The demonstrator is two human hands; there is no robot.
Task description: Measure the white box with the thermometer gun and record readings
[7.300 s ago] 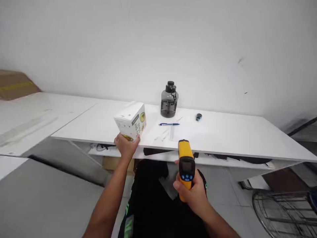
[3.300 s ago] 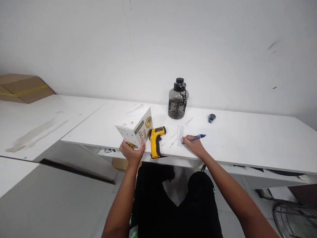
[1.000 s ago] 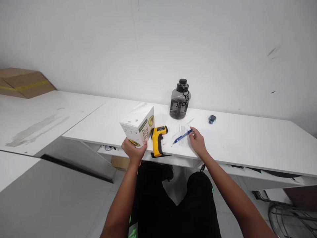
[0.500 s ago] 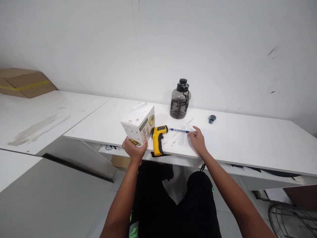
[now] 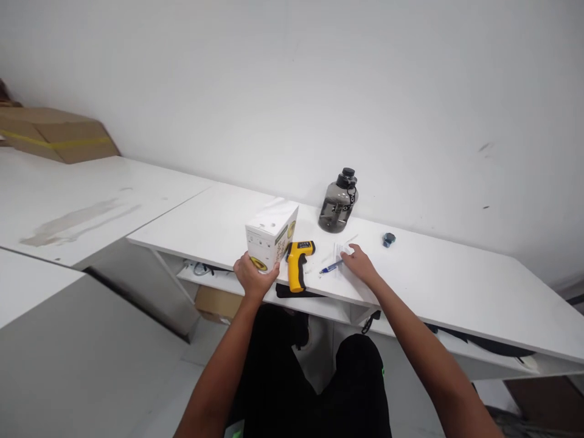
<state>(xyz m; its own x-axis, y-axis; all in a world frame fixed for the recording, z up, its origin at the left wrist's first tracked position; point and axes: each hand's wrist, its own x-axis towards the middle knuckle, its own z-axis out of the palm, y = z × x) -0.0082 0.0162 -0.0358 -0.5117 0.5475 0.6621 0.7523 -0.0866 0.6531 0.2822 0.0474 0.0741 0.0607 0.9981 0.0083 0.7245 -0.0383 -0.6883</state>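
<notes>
My left hand [image 5: 257, 277] is closed on the near lower end of a white carton [image 5: 267, 240] with avocado pictures, which stands on the white desk [image 5: 438, 274]. Right beside the carton lies a yellow and black infrared thermometer gun [image 5: 297, 274], its handle toward the desk's front edge. A blue pen [image 5: 330, 267] is pinched in the fingers of my right hand [image 5: 359, 264], its far end pointing left and slightly toward me. Under the pen and fingers is a thin sheet with small print [image 5: 338, 250], partly covered by my hand.
A grey water bottle [image 5: 338, 204] with a black cap stands behind the thermometer, near the wall. A small blue watch-like object [image 5: 389, 239] lies to the right. At far left sits a taped cardboard box [image 5: 64, 137]. A shelf [image 5: 328, 309] runs below the desktop.
The pen has swung from nearly level to slanting down-left, and its left end has come nearer to me. My left hand keeps its hold on the carton. The whole view has shifted and tilted.
</notes>
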